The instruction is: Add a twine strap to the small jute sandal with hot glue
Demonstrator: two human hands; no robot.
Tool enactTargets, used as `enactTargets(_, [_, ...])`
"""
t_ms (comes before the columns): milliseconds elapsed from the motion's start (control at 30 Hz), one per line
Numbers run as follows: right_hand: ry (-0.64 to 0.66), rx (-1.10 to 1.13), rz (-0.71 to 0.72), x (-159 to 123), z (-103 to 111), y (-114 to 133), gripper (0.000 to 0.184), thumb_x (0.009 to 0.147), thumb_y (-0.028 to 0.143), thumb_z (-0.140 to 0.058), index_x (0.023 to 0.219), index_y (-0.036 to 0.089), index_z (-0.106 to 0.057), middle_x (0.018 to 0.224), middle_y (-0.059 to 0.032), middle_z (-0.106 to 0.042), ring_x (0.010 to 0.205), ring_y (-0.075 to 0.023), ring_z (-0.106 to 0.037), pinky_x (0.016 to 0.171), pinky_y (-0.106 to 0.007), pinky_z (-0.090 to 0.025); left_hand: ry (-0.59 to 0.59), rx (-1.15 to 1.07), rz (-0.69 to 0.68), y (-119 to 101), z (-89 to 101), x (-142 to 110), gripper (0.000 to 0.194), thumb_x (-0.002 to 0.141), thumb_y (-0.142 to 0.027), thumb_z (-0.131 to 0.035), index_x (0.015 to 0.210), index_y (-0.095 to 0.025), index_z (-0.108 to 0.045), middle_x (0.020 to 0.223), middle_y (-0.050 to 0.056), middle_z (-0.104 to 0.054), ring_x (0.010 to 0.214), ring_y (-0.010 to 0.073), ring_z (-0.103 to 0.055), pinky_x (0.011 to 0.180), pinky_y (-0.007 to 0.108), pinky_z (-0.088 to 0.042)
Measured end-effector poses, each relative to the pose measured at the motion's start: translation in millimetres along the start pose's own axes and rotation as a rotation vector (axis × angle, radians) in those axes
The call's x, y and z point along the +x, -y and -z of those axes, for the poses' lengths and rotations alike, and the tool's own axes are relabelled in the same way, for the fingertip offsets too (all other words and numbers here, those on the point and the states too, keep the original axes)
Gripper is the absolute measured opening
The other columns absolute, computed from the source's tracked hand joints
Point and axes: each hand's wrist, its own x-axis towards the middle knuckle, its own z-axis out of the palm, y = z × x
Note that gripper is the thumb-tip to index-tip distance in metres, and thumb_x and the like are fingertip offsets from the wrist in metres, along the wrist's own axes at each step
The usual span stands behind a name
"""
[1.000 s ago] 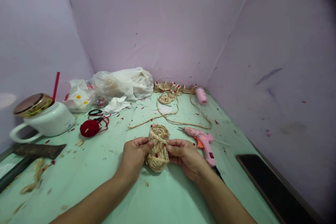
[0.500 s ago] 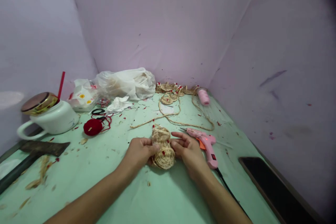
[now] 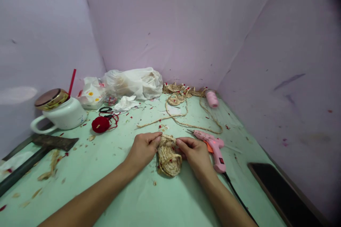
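A small woven straw slipper (image 3: 169, 158), with a band across its rounded near end and red specks on it, is held above the green tabletop. At its far left edge my left hand (image 3: 145, 149) pinches it between thumb and fingers. My right hand (image 3: 195, 153) grips the far right edge the same way, some fingertips hidden behind the straw. Just right of that hand lies a pink hot glue gun (image 3: 213, 145) with its nozzle toward the left.
A braided straw cord (image 3: 183, 124) curls across the table behind my hands, near several woven pieces (image 3: 176, 88) and a pink thread spool (image 3: 212, 98). Leftward are red yarn (image 3: 100, 124), scissors (image 3: 106, 109), a white mug (image 3: 65, 115) and a hammer (image 3: 54, 142). A phone (image 3: 282, 191) lies right.
Both hands have shifted from the slipper's middle to its far end. The slipper has tilted, showing more of its band and near end. The camera view has turned slightly left.
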Motion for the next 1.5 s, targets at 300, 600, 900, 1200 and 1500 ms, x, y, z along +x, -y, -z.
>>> enactTargets(300, [0.027, 0.147, -0.061, 8, -8, -7, 0.022, 0.055, 0.034, -0.072, 0.059, 0.014, -0.063, 0.052, -0.0022, -0.063, 0.049, -0.0149, -0.057, 0.052, -0.029, -0.048, 0.028, 0.246, -0.171, 1, -5.8, 0, 0.024, 0.076, -0.022, -0.05, 0.072, -0.017, -0.073, 0.062, 0.003, -0.062, 0.061, 0.0149, -0.055, 0.058, 0.023, -0.039])
enactTargets(600, [0.005, 0.048, 0.074, 8, -13, -8, 0.011, 0.063, 0.026, -0.065, 0.058, 0.018, -0.06, 0.047, 0.0027, -0.055, 0.045, -0.0121, -0.048, 0.046, -0.024, -0.038, 0.036, 0.186, -0.144, 2, -7.0, 2, 0.022, 0.074, -0.021, -0.053, 0.08, -0.02, -0.074, 0.064, 0.002, -0.063, 0.063, 0.0158, -0.055, 0.061, 0.025, -0.04])
enactTargets(900, [-0.02, -0.032, -0.024, 2, 8, -4, 0.016, 0.061, 0.028, -0.062, 0.075, 0.021, -0.062, 0.065, -0.002, -0.063, 0.052, -0.0184, -0.058, 0.044, -0.029, -0.044, -0.144, -0.073, 0.218, -6, 4.6, -1, 0.025, 0.065, -0.027, -0.059, 0.086, -0.016, -0.064, 0.049, -0.004, -0.054, 0.036, 0.0097, -0.046, 0.036, 0.02, -0.034])
enactTargets(1200, [0.182, -0.103, -0.121, 2, 14, -1, 0.009, 0.063, 0.021, -0.052, 0.068, 0.021, -0.06, 0.066, -0.0016, -0.064, 0.049, -0.0143, -0.057, 0.046, -0.028, -0.045, 0.101, 0.172, 0.164, -14, 11.3, -4, 0.013, 0.066, -0.024, -0.053, 0.059, -0.016, -0.061, 0.037, -0.003, -0.049, 0.034, 0.0103, -0.041, 0.037, 0.02, -0.028])
enactTargets(1500, [0.393, -0.53, 0.104, -13, 29, 16, 0.029, 0.049, 0.002, -0.057, 0.069, 0.022, -0.062, 0.057, 0.0037, -0.061, 0.052, -0.0124, -0.051, 0.049, -0.022, -0.031, 0.466, 0.704, -0.276, -28, 25.8, -20, 0.039, 0.062, -0.004, -0.047, 0.092, -0.023, -0.063, 0.08, 0.003, -0.059, 0.068, 0.0168, -0.053, 0.057, 0.024, -0.034])
